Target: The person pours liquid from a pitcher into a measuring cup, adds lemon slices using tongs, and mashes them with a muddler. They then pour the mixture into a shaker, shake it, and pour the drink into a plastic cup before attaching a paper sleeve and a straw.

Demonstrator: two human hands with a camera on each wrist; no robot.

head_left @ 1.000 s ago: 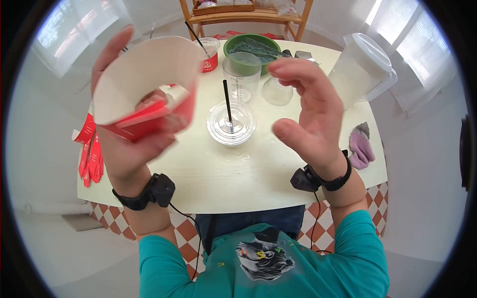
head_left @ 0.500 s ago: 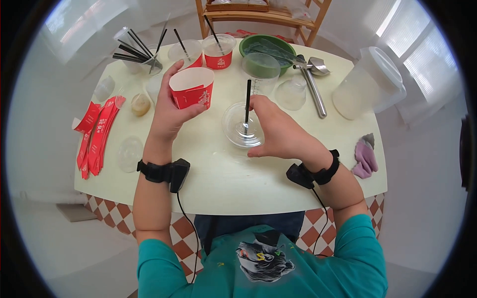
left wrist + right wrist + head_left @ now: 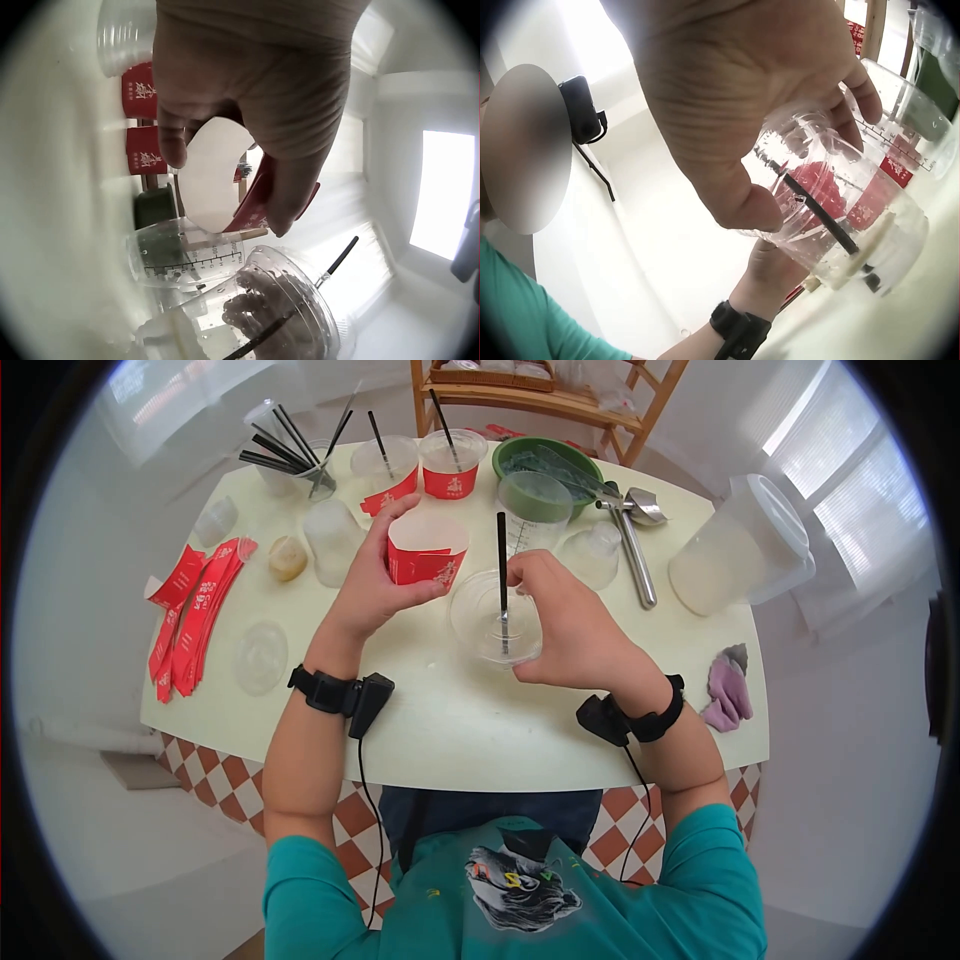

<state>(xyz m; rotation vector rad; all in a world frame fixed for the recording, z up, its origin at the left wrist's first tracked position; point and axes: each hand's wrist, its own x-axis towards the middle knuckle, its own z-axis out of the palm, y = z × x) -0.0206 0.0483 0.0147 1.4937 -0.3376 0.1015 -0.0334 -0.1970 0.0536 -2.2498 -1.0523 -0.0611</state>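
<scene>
A red paper sleeve (image 3: 424,564), formed into a ring with a white inside, is held between the thumb and fingers of the left hand (image 3: 370,588). In the left wrist view the sleeve (image 3: 214,176) shows as an open loop below the palm of the left hand (image 3: 255,82). Right of it, a clear lidded cup (image 3: 478,622) with a black straw (image 3: 503,560) is gripped near its lid by the right hand (image 3: 575,622). The right wrist view shows thumb and fingers of the right hand (image 3: 742,97) around the clear cup (image 3: 840,247).
Flat red sleeves (image 3: 207,615) lie at the left. Along the back are a glass of straws (image 3: 318,482), sleeved cups (image 3: 450,482), a green bowl (image 3: 512,450) and a measuring cup (image 3: 532,510). A metal tool (image 3: 637,565), a pitcher (image 3: 712,560) and a purple cloth (image 3: 728,690) are on the right.
The left hand has brought the sleeve down from close to the camera and toward the cup. The right hand has come down and taken hold of the clear cup.
</scene>
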